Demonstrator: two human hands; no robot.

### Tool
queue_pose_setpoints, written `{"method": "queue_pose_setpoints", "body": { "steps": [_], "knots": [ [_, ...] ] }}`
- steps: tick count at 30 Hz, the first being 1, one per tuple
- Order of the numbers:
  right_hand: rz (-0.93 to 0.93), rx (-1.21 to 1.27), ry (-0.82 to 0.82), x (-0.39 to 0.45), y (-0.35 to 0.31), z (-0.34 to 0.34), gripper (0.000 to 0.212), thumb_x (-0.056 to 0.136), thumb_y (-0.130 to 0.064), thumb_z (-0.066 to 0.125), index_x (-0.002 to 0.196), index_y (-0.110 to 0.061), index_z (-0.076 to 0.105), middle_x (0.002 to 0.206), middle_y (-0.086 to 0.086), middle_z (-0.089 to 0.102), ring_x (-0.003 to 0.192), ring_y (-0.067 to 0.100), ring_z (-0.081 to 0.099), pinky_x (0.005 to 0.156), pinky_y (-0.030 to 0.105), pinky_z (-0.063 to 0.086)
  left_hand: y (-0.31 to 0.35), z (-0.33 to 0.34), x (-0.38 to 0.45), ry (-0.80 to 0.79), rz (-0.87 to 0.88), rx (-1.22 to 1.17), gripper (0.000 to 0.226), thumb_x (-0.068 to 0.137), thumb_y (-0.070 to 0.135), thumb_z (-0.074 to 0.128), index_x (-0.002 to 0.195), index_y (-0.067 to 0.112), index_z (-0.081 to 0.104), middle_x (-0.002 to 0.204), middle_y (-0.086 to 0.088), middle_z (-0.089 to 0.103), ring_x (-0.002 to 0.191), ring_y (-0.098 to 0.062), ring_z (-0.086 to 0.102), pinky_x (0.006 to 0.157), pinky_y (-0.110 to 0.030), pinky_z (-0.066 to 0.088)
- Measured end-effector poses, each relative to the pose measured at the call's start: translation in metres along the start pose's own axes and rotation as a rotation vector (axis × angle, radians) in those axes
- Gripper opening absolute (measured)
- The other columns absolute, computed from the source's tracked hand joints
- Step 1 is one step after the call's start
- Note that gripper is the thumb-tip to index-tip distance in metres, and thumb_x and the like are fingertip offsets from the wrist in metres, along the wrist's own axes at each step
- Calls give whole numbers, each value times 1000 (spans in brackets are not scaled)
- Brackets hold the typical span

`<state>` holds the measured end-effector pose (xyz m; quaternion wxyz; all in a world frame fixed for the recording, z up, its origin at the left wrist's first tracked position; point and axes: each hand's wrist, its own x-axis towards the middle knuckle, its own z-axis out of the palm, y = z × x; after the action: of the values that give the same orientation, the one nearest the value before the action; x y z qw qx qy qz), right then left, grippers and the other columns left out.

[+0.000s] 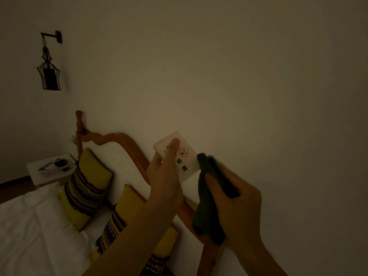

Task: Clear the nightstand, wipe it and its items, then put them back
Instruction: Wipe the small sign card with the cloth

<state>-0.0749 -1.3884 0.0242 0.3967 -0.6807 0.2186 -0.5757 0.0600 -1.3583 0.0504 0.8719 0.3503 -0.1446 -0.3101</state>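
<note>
My left hand [166,172] holds up a small white no-smoking sign [184,159] with a red prohibition symbol and dark characters, thumb across its face. My right hand [235,204] grips a dark green cloth [209,212], whose upper end touches the sign's right edge. Both are raised in front of the pale wall, above the wooden headboard [127,142]. A white nightstand [42,175] stands far off at the left, on the other side of the bed, with dark items on its top that are too dim to identify.
The bed with white sheets [33,226] fills the lower left. Yellow patterned pillows [87,188] lean against the headboard. A dark lantern-style wall lamp [48,74] hangs at the upper left. The room is dim.
</note>
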Motion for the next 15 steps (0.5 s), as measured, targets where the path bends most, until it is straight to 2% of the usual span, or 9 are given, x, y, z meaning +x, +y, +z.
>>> {"method": "queue_pose_setpoints", "body": {
  "steps": [2,4,6,8,10,13,15],
  "knots": [
    [0,-51,-88,-6,0,3,44,79,-23,79,101,-59,67,99,-27,74,88,2,73,78,28,62,6,-6,6,10,17,11,15,88,29,70,100,20,66,85,-1,68,81,-19,64,69,-33,56],
    [61,-18,-158,-6,5,4,45,78,-19,81,98,-57,69,97,-25,75,86,5,74,75,29,63,10,-15,11,-16,-17,-29,23,90,28,67,108,15,60,84,-3,62,79,-19,60,72,-35,55],
    [83,-37,-238,-11,7,14,42,80,-19,80,105,-50,70,97,-22,76,85,6,74,77,34,63,11,-21,12,-13,-99,-86,33,92,29,65,118,12,57,91,-6,61,80,-19,58,78,-37,53],
    [70,-34,-314,-21,7,29,42,81,-21,79,108,-51,71,98,-23,75,87,3,73,77,27,62,14,-26,14,-10,-137,-90,40,95,30,60,129,9,56,106,-9,65,82,-20,59,80,-36,52],
    [94,29,-356,-24,8,40,48,80,-16,79,102,-58,69,98,-23,75,88,3,73,75,21,60,24,-35,16,-40,-173,-149,43,98,30,55,138,14,51,122,-12,67,93,-23,64,87,-39,52],
    [125,87,-324,-11,7,45,47,78,-12,81,88,-58,72,93,-20,77,84,6,74,69,21,60,44,-56,17,-134,-305,-305,46,100,36,47,140,13,43,135,-24,57,120,-42,58,103,-56,45],
    [60,30,-287,-7,4,50,43,78,-14,81,95,-52,72,91,-26,75,85,0,73,71,17,59,53,-69,19,-193,-329,-321,53,100,42,43,145,12,39,137,-22,53,122,-42,55,102,-57,44]
  ]
}}
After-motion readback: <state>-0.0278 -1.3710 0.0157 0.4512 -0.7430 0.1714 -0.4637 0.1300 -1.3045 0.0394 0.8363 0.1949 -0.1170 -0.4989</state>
